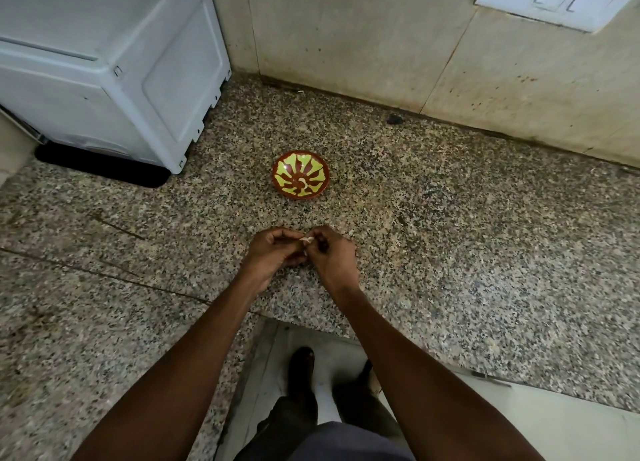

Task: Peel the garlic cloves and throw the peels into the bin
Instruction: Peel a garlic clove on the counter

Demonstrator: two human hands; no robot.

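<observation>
Head view: garlic clove (306, 240) pinched between left hand (273, 252) and right hand (332, 254) fingertips.

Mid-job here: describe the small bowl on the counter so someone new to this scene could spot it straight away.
Start at the speckled granite counter, which runs to the beige tiled wall. Right of the white appliance and beyond the two hands, the left hand and the right hand, sits the small round bowl. It is the only dish there: brown rim, yellow-green petal pattern inside.

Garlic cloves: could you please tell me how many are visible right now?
2: one garlic clove pinched between both hands; one seemingly in the bowl. Fingers may hide more.
</observation>
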